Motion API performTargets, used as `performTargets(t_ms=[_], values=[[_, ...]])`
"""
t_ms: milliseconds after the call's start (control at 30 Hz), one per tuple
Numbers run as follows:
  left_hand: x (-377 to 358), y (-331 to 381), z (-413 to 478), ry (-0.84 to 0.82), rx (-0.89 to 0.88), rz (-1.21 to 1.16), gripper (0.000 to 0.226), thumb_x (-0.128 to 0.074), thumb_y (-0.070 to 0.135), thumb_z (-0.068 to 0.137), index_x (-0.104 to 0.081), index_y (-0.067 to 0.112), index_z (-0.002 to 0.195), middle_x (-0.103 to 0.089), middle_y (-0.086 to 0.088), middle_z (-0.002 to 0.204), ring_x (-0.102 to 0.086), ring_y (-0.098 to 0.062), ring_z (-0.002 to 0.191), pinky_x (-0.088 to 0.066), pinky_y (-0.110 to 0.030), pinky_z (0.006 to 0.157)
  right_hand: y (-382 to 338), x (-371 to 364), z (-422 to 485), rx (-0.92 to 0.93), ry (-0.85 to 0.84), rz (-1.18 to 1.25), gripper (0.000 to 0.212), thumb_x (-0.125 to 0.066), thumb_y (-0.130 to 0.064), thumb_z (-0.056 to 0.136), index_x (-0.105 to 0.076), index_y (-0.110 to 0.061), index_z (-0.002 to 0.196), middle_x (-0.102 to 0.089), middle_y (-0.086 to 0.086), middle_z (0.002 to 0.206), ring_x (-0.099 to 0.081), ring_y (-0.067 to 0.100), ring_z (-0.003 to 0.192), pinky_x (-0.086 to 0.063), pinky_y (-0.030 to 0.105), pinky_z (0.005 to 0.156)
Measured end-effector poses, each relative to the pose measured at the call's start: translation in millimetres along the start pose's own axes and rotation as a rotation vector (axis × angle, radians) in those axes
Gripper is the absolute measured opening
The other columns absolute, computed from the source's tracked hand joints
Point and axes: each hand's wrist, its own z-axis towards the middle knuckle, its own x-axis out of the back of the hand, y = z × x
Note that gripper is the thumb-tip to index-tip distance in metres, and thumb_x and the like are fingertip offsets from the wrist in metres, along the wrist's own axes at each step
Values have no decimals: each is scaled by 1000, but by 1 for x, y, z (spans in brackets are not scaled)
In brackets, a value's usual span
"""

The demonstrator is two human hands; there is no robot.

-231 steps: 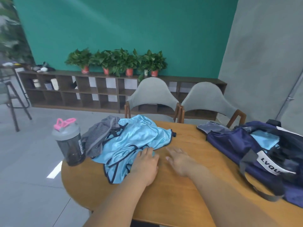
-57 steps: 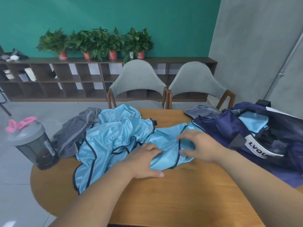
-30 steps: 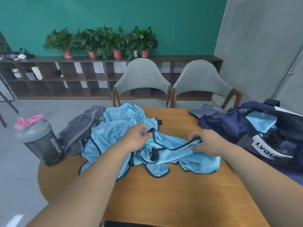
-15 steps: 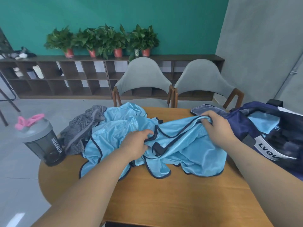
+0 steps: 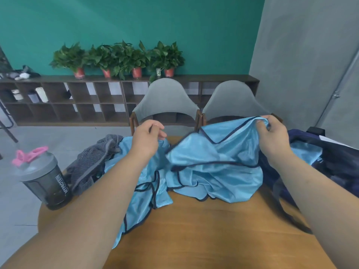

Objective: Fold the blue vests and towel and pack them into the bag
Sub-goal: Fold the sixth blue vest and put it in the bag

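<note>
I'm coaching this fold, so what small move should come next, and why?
Probably move the left hand across to pinch the free top corner of the lifted vest, then spread it flat. The right hand grips its trim at one end, and the cloth hangs bunched over the table.

Free, 6 o'clock: bare table point(image 5: 213, 230) to the near edge.
Blocked, 9 o'clock: bottle point(image 5: 46, 183) at the rim.
Blocked, 10 o'clock: towel point(image 5: 91, 162).
Blocked, 12 o'clock: vests point(image 5: 213, 167) heaped, chairs point(image 5: 167, 101) behind.
Blocked, 3 o'clock: bag point(image 5: 334, 162).

arms: both bare, whole visible length | left grip point(image 5: 147, 139) — bare | right grip point(image 5: 272, 136) — bare
</note>
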Motion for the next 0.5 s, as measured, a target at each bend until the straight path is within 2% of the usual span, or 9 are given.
performTargets(t_ms=[100, 267, 300, 367, 433, 500], values=[[-3, 1, -2, -51, 37, -7, 26, -44, 16, 108, -67, 21, 97, -78, -4, 82, -75, -21, 75, -53, -34, 73, -2, -1, -1, -48, -52, 69, 18, -53, -36, 98, -67, -25, 96, -64, 3, 84, -56, 18, 76, -48, 37, 71], [-26, -11, -23, -237, -3, 171, 13, -56, 24, 106, -67, 29, 112, -75, 10, 103, -70, -13, 92, -48, -31, 71, -13, -4, -9, -14, -188, 112, 24, -54, -29, 102, -66, -8, 102, -61, 8, 87, -55, 18, 79, -45, 35, 72], [-31, -15, -29, -288, -17, 228, 16, -58, 26, 105, -65, 30, 119, -73, 13, 108, -68, -12, 97, -50, -31, 74, -16, -4, -10, -17, -201, 159, 26, -54, -29, 103, -66, -6, 103, -62, 8, 89, -57, 18, 81, -46, 35, 74], [-42, -20, -41, -381, -39, 317, 29, -62, 30, 104, -60, 31, 132, -69, 17, 117, -65, -11, 110, -53, -33, 88, -21, -2, -12, -40, -223, 259, 28, -53, -28, 105, -65, -2, 103, -63, 11, 94, -59, 21, 87, -48, 37, 80], [-50, -29, -53, -492, -59, 427, 46, -66, 36, 102, -52, 31, 146, -64, 14, 133, -59, -12, 126, -50, -36, 105, -24, 2, -14, -41, -262, 305, 30, -54, -27, 105, -64, 1, 104, -64, 13, 97, -60, 23, 90, -47, 38, 83], [-57, -37, -64, -635, -69, 614, 64, -68, 41, 100, -38, 34, 157, -56, 8, 149, -55, -18, 135, -47, -40, 111, -22, 7, -18, -22, -328, 273, 27, -55, -23, 105, -65, 1, 100, -65, 11, 95, -61, 21, 89, -46, 38, 83]])
